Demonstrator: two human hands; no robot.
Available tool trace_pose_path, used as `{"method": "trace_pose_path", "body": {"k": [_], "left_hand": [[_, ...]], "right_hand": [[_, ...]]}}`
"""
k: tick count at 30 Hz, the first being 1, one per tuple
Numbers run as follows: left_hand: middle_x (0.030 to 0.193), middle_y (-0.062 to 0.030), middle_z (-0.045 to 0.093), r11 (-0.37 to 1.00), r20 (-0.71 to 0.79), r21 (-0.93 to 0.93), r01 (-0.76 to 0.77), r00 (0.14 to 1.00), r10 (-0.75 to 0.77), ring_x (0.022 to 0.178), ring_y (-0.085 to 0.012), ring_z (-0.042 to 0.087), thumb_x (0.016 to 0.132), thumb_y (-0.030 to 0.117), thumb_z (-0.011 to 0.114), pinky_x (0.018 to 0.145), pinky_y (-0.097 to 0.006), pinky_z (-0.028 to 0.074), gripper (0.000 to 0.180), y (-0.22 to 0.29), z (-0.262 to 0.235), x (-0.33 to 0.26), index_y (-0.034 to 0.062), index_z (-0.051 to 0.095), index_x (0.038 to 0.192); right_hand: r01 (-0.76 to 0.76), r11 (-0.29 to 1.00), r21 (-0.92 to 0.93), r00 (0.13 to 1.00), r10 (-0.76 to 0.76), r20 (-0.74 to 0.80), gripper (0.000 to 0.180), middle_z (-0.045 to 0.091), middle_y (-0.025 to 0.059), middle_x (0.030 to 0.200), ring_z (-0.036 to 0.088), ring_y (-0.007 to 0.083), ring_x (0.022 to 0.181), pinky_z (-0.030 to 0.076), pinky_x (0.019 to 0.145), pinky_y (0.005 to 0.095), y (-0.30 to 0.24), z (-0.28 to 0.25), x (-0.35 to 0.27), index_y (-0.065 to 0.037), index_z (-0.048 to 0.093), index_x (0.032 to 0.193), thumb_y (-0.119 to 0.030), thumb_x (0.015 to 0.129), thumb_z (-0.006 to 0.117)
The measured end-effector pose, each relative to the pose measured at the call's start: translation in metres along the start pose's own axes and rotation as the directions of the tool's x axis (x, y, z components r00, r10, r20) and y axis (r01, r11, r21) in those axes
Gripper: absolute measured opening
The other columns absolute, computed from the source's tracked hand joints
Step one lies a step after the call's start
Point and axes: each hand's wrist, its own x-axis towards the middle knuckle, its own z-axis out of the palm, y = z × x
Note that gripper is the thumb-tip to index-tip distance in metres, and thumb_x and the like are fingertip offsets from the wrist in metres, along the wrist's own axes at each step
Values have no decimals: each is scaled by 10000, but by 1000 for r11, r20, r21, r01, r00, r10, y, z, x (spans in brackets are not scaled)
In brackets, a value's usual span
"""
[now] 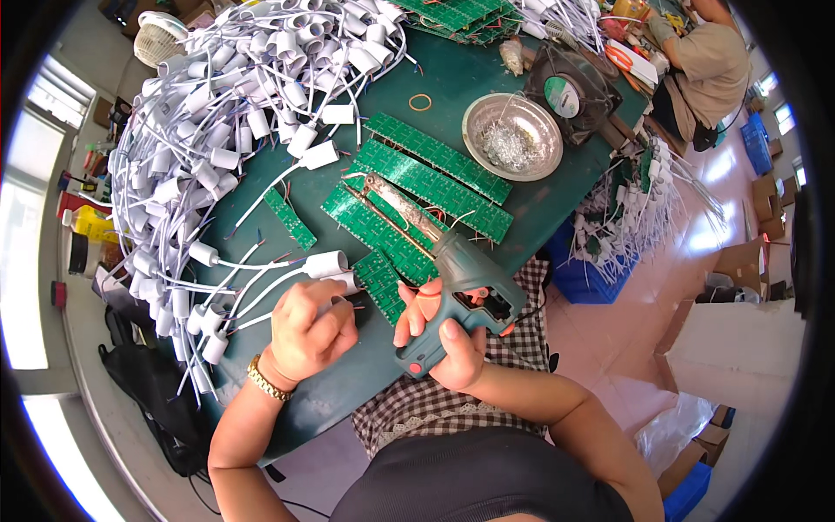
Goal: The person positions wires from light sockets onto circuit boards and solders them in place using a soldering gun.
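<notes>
My right hand (448, 344) is wrapped round the grip of a dark green soldering gun (474, 274), a finger at its orange trigger. The gun's long metal tip points up and left over green circuit boards (396, 239) lying side by side. My left hand (311, 326) is closed, fingers curled in a pinch beside the nearest board strip (377, 283); what it pinches is hidden. Just beyond its knuckles lie white lamp sockets (326, 264) with white cables. A small board piece (290, 219) with wires at one end rests to the left.
A heap of white wired sockets (226, 130) covers the table's left side. Beyond the boards stand a metal bowl (511, 139) of silvery scraps and a black fan (570, 96). A blue crate (587, 274) of wired sockets is at the right. Another person (704, 65) sits far right.
</notes>
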Motion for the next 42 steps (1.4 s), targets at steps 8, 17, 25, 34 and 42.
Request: {"method": "trace_pose_path", "body": {"k": [8,17,25,34,42], "left_hand": [[979,-97,587,976,-34,30,214,977,-213,877,-271,568,610,-40,710,702,-359,442,253,21,10,15,68,614,817],[902,-47,602,987,-34,112,113,993,-109,806,-249,580,569,-56,700,656,-370,427,277,23,22,13,71,573,779],[909,-42,606,988,-28,59,145,989,-143,834,-249,581,554,-67,685,675,-369,430,277,19,23,9,70,567,764],[925,-41,615,991,2,29,129,992,-129,847,-253,580,536,-66,687,691,-369,430,285,16,21,9,76,568,753],[969,-58,618,991,10,20,135,991,-136,871,-270,576,522,-66,697,703,-374,431,293,15,21,7,70,574,751]], "right_hand": [[63,990,-123,994,-52,92,479,506,63,869,595,222,788,327,1020,495,4,-5,-5,-113,361,1284,-362,919,547],[-91,983,-159,993,102,66,519,521,43,862,588,203,839,372,936,462,-37,-4,-41,-155,396,1313,-448,923,574],[-89,872,-480,965,195,175,458,544,113,941,607,211,785,533,713,389,-87,-33,-60,26,470,1254,-211,891,621],[142,209,-968,948,253,193,305,655,76,830,630,197,662,485,539,301,-88,-44,-93,-32,639,977,-194,722,678],[295,224,-929,927,169,335,374,627,115,882,603,240,626,437,464,317,-90,-37,-80,-35,641,941,-150,601,744]]}}
